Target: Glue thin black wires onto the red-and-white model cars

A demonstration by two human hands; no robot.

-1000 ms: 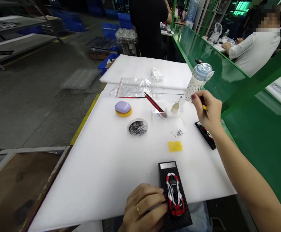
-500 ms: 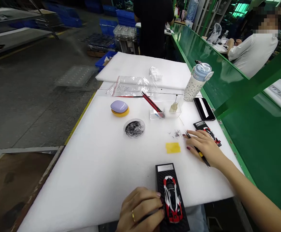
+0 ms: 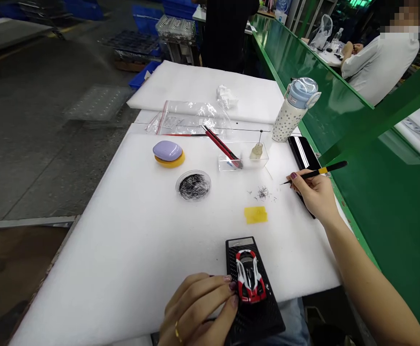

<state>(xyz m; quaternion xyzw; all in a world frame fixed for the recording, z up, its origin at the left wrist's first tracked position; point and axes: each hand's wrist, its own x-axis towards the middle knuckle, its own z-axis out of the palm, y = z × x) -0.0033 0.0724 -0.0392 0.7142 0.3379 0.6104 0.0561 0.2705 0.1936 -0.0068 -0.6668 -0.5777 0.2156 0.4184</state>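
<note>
Beside right hand (image 3: 314, 194): black fibres (image 3: 262, 193), yellow square (image 3: 255, 215)

A: What colours is the model car (image 3: 248, 276)?
B: Red, white and black, on a black carbon-weave base (image 3: 257, 323).
A: And the water bottle (image 3: 285, 124)?
B: White with dark polka dots, under a pale blue lid (image 3: 301, 92).
A: The tweezers (image 3: 321, 171)?
B: Black, banded yellow.
A: That patch (image 3: 256, 215)?
B: Plain yellow.
</note>
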